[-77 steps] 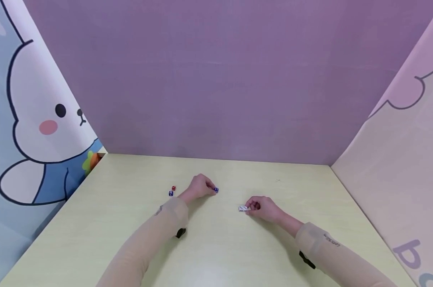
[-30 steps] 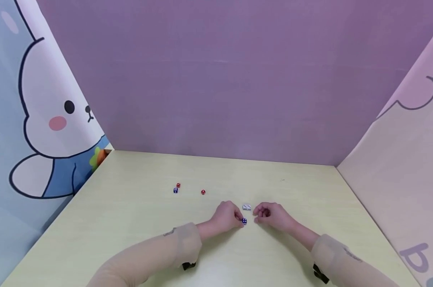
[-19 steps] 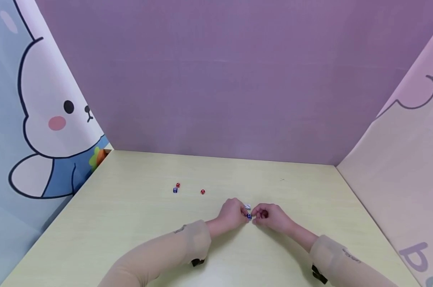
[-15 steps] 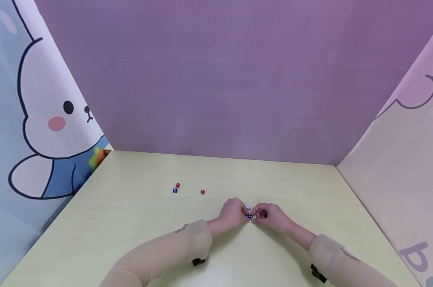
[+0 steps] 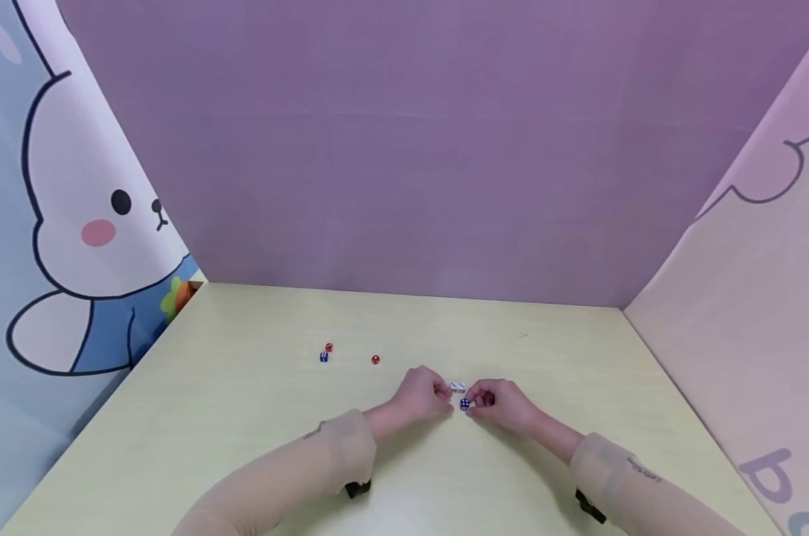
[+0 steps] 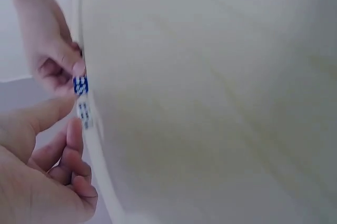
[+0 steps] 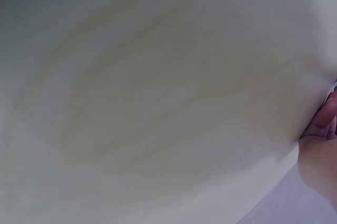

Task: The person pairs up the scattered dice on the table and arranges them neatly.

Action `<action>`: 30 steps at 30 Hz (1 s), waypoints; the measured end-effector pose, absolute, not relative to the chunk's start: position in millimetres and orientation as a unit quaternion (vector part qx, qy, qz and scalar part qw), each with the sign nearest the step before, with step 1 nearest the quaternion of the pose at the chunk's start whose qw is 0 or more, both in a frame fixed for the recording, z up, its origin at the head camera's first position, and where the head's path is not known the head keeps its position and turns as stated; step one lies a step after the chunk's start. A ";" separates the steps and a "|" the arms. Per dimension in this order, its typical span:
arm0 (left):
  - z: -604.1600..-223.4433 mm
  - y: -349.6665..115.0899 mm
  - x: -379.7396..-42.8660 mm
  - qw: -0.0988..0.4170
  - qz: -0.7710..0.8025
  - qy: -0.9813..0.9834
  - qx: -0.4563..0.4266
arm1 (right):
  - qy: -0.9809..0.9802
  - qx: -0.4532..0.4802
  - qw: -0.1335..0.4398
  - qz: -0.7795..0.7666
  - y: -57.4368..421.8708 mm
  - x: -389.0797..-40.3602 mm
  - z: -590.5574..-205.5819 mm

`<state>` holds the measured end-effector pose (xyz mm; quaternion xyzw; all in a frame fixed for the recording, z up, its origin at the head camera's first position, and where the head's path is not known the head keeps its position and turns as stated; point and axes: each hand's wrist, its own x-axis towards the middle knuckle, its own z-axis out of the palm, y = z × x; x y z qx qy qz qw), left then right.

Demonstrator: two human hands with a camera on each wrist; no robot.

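My right hand (image 5: 502,404) pinches a blue die (image 5: 464,404) with white pips between thumb and finger, in front of two white dice (image 5: 457,387) side by side on the table. My left hand (image 5: 423,394) is just left of these dice, thumb and finger apart with nothing between them. In the left wrist view, the blue die (image 6: 80,85) sits at the fingertips of my right hand (image 6: 52,45), close to the white dice (image 6: 84,113). Only part of my right hand (image 7: 322,145) shows in the right wrist view; the dice are not visible there.
Farther left on the pale table (image 5: 257,417) lie a red die (image 5: 329,348), another blue die (image 5: 324,357) near it, and a separate red die (image 5: 375,359). A purple panel (image 5: 404,164) stands at the back, with printed panels at both sides.
My left hand brought the blue die from the back to the front of the white dice, where my right hand took it. The left hand then let go and drew back slightly left.
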<state>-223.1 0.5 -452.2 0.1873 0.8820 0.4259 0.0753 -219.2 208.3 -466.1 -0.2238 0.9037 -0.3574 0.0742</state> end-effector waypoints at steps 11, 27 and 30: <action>-438.4 -62.6 -235.1 0.120 0.406 0.875 0.234 | 0.904 -0.222 0.093 -0.355 207.0 -220.2 -464.1; -417.2 -171.0 -263.5 -0.018 0.361 0.895 0.262 | 0.905 -0.224 0.084 -0.353 207.1 -216.6 -460.8; -422.1 -188.6 -269.4 -0.027 0.354 0.904 0.238 | 0.905 -0.220 0.089 -0.354 207.0 -215.0 -459.2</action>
